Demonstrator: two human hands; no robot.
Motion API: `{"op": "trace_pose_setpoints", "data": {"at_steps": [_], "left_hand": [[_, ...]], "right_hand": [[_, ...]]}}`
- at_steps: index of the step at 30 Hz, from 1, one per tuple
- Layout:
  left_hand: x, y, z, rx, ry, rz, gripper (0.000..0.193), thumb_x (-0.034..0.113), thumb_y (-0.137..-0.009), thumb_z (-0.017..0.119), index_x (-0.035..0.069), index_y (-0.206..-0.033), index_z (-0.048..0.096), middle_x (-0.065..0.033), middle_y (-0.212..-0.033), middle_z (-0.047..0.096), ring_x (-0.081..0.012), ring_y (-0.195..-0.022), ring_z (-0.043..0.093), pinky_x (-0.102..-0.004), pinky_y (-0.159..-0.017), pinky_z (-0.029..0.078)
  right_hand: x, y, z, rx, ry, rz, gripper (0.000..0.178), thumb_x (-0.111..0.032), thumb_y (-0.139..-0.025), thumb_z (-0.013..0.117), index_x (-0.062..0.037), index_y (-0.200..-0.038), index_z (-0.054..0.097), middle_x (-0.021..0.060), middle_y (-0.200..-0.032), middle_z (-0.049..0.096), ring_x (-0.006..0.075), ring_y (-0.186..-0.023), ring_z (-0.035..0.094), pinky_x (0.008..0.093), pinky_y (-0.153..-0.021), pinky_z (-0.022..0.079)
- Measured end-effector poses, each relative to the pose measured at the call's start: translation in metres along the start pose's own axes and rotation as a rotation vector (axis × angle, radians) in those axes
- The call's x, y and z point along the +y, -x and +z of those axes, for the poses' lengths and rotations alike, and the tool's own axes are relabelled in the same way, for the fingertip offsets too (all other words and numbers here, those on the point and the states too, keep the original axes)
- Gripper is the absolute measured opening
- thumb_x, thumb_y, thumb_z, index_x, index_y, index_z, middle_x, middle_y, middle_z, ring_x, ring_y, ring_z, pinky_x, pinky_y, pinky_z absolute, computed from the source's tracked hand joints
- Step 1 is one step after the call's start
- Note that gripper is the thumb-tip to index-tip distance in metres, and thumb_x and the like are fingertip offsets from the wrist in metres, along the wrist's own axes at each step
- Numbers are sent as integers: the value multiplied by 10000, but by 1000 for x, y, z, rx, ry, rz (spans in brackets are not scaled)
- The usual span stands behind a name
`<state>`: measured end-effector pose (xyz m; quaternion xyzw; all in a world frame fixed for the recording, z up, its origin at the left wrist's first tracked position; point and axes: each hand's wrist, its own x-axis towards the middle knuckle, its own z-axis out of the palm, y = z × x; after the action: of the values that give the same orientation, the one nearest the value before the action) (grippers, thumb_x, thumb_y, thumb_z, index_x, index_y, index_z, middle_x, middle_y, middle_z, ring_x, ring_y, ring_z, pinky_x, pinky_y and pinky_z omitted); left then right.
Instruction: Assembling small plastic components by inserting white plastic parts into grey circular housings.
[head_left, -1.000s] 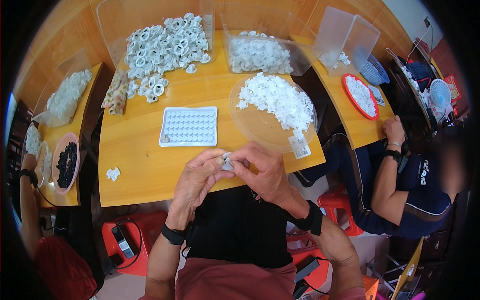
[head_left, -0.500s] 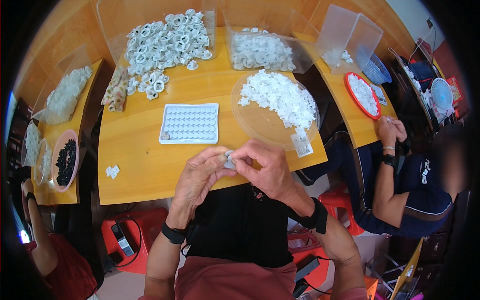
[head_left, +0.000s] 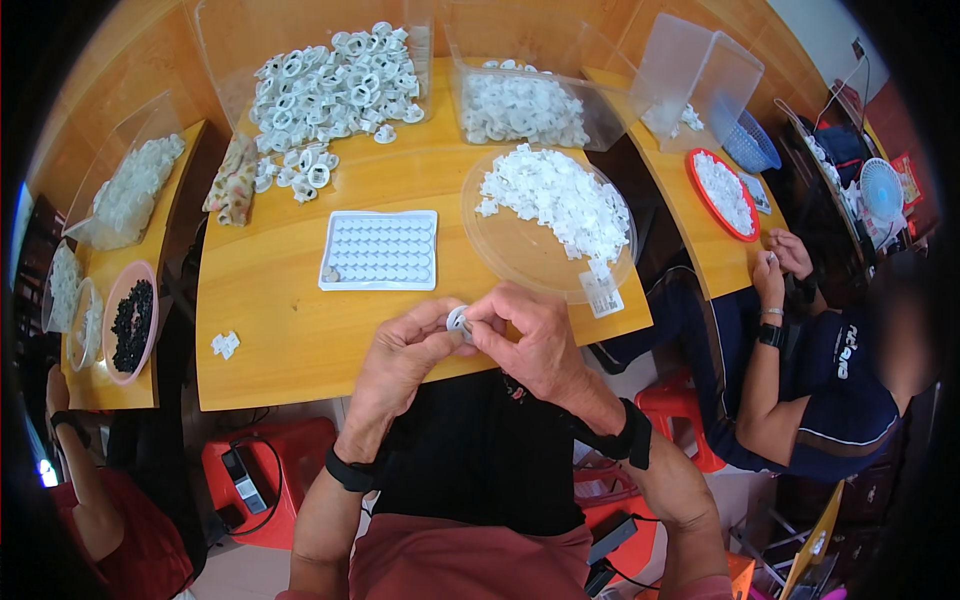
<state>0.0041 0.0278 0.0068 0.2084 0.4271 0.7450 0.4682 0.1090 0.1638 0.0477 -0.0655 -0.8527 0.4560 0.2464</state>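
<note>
Over the near edge of the table, both my hands meet at a small round white plastic part. My left hand pinches its rim between thumb and fingers. My right hand has thumb and forefinger pressed together at the part's right side; whether a second small piece sits in that pinch is hidden by the fingers. Beyond my hands lies a white tray with rows of round wells and a small greyish piece in its near left corner. A pile of small white plastic pieces rests on a clear round lid.
Many white ring-shaped parts are heaped at the back left, beside a floral cloth bundle. A clear bin of whitish parts stands back right. A few white pieces lie at left. Co-workers sit on both sides.
The round part has turned in my fingers, so more of its face shows. My left thumb has shifted lower on it. At right, the co-worker's hands have moved apart.
</note>
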Motion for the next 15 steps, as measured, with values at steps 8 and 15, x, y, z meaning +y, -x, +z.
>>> {"op": "trace_pose_setpoints", "data": {"at_steps": [8,15], "left_hand": [[0,3,8,20,-240,89,207,31,-922,529,-43,-1109,581,-52,-923,644,-109,-821,617,-248,-788,507],[3,0,12,25,-195,63,196,38,-926,528,-37,-1096,590,-56,-915,644,-113,-817,623,-244,-776,515]], "right_hand": [[-3,3,-3,-45,-100,152,80,44,-804,622,10,-850,565,61,-727,617,99,-590,619,238,-535,485],[16,9,-1,-18,-233,230,80,-33,-859,630,-13,-930,597,-13,-766,599,15,-650,529,186,-560,440]]}}
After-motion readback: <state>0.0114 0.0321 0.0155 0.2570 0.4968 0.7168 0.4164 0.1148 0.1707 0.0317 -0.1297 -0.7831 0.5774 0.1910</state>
